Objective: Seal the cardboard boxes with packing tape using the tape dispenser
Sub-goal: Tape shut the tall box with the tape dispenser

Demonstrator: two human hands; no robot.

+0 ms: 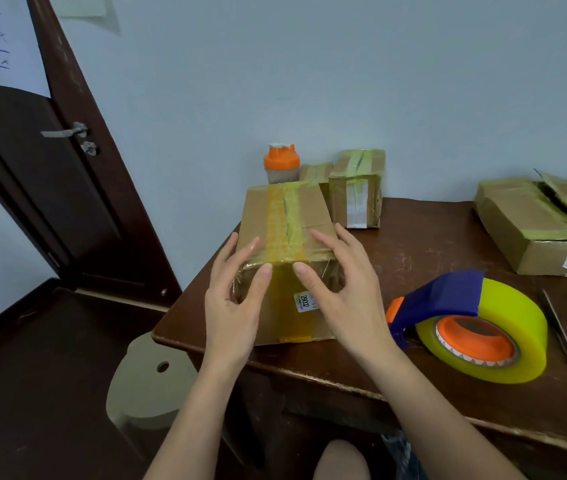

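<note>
Cardboard box (285,237) between both hands (342,289), tape dispenser (469,327) right

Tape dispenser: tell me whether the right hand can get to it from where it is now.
Probably yes. The tape dispenser lies on the table just right of the right hand, which rests open-fingered on the box, with bare tabletop between them.

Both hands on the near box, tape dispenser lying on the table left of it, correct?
Not quite: the head view shows the tape dispenser lying right of the box, not left. Both hands, left and right, are on the box.
</note>
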